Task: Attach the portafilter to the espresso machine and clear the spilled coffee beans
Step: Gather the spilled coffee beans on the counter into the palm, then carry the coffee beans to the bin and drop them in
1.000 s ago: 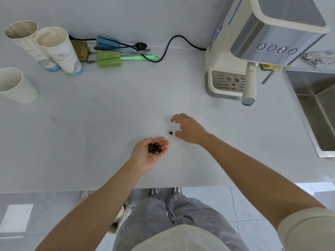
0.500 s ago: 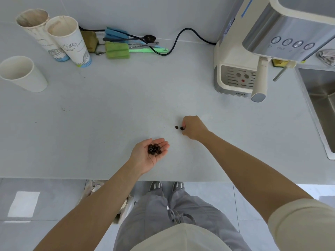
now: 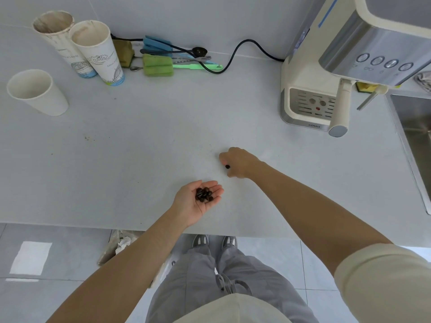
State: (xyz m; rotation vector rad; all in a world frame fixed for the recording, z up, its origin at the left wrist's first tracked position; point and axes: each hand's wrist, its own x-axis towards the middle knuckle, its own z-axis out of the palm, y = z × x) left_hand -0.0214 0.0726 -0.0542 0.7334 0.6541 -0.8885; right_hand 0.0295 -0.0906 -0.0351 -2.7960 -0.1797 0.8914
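Note:
My left hand lies palm up near the counter's front edge, cupping several dark coffee beans. My right hand is curled just beyond it, with one coffee bean pinched at its fingertips. The cream and steel espresso machine stands at the back right. Its portafilter handle sticks out forward from under the brew head, above the drip tray.
Two used paper cups and a plain white cup stand at the back left. Green and blue cleaning brushes and a black power cord lie along the wall. A steel sink is at the right. Fine coffee specks dot the counter.
My right hand closed on the two loose beans on the counter and drew back slightly toward my left palm. The left hand stayed put with its beans.

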